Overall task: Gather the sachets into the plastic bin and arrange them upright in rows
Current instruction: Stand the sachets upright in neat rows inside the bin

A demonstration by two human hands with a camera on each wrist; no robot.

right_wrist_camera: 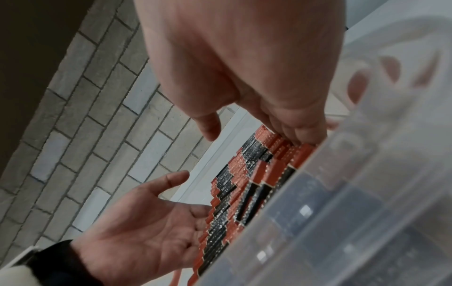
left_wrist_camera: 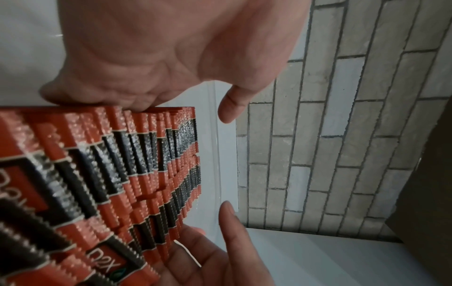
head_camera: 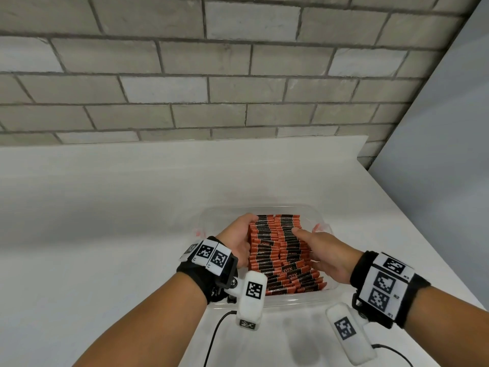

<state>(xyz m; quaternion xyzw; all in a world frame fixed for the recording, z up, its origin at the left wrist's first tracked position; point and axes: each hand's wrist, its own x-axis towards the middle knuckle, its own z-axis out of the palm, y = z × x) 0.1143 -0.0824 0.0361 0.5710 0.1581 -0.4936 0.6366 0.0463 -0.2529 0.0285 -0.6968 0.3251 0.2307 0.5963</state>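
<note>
A clear plastic bin (head_camera: 205, 221) stands on the white table, packed with several rows of orange-and-black sachets (head_camera: 280, 250) standing on edge. My left hand (head_camera: 239, 234) lies flat against the left side of the sachet block, its fingers reaching down between the sachets and the bin wall. My right hand (head_camera: 325, 250) presses the block's right side, thumb resting on top. In the left wrist view the left hand (left_wrist_camera: 171, 58) touches the sachets (left_wrist_camera: 122, 174), and the right hand (left_wrist_camera: 220, 257) is opposite. The right wrist view shows the right hand (right_wrist_camera: 244, 67), the left hand's palm (right_wrist_camera: 141, 222), the sachets (right_wrist_camera: 244, 183) and the bin wall (right_wrist_camera: 342, 193).
The white table (head_camera: 105, 234) runs back to a grey brick wall (head_camera: 211, 75). A grey panel (head_camera: 449, 154) stands at the right, beyond the table's slanting right edge. Black cables (head_camera: 214, 337) trail from the wrist cameras near me.
</note>
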